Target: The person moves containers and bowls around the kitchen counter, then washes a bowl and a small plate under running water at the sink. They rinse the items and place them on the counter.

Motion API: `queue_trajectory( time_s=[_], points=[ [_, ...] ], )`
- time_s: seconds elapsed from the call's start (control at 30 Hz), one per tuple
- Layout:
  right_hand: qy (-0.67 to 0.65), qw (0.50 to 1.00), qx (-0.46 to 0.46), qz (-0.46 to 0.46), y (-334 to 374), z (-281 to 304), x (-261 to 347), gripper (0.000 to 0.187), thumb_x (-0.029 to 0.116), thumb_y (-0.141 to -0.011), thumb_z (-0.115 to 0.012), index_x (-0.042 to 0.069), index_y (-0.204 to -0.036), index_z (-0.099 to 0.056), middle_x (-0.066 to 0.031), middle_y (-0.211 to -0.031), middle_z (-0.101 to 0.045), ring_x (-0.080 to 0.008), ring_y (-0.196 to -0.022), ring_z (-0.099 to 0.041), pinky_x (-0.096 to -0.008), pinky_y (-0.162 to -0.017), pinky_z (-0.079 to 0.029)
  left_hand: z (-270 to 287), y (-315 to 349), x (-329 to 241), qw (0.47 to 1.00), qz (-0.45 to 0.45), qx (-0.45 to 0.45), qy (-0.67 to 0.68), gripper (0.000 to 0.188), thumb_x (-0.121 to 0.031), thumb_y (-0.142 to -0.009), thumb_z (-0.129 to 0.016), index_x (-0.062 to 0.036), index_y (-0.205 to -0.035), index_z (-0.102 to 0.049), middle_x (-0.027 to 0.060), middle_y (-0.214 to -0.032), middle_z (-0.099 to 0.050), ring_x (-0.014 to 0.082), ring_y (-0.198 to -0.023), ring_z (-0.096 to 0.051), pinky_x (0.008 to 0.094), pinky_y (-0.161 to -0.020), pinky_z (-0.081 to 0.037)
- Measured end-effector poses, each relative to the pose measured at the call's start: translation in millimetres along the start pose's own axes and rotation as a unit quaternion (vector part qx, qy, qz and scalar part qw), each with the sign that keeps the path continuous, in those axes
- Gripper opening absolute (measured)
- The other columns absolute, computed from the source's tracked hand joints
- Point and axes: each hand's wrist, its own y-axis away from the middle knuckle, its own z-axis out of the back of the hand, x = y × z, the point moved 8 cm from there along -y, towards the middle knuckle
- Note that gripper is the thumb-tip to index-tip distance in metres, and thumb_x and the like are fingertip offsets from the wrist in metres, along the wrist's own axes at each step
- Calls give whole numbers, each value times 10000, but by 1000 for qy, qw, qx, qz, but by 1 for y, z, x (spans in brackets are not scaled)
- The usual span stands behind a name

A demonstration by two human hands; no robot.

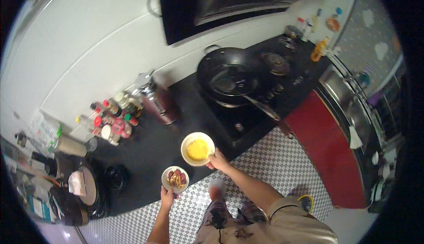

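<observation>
The left hand [167, 196] grips a small white bowl [164, 177] by its side. Red and light brown bits of food [176, 179] sit in it. The right hand [217, 161] grips the side of a bigger, pale bowl [198, 136] with something yellow [197, 150] inside. The two bowls are near each other, at the front edge of the black counter [152, 149]. A black pan [213, 60] sits on the stove [223, 119], up and to the right of the bowls.

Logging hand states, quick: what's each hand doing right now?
Left hand: closed, holding the smaller bowl of reddish and tan pieces.
Right hand: closed, holding the larger bowl with yellow contents.
</observation>
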Motion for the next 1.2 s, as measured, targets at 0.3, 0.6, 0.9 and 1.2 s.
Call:
queue_trajectory(
  time_s=[0.3,0.6,0.9,1.2],
  points=[
    [-40,986,-159,-39,223,288,-66,393,78,-842,-431,30,-1226,-364,-91,-798,-610,-128,-570,-596,-274,-498,-509,-224,69,2,943,121,256,-178,335,-125,-878,-440,-39,-1181,-326,142,-791,-622,192,-534,-617,258,-410,-477],
    [-111,865,-485,69,424,548,-120,448,105,-857,-437,18,-1270,-285,-147,-748,-616,-162,-516,-604,-282,-461,-504,-549,161,42,855,141,444,-229,367,-211,-858,-452,-81,-1181,-336,162,-819,-624,207,-542,-620,272,-407,-461],
    [-312,732,-597,101,500,718,-123,369,80,-856,-401,34,-1214,-322,-143,-821,-608,-197,-568,-622,-279,-443,-497,-789,209,31,791,106,523,-299,374,-339,-880,-475,1,-1023,-538,133,-829,-629,195,-620,-612,296,-523,-481],
    [-388,619,-681,54,527,820,-115,319,179,-869,-389,16,-1143,-374,-162,-799,-613,-213,-611,-607,-313,-513,-507,-1015,253,32,719,60,638,-270,407,-251,-872,-505,-26,-1189,-383,127,-822,-630,201,-621,-628,323,-525,-515]
  ],
)
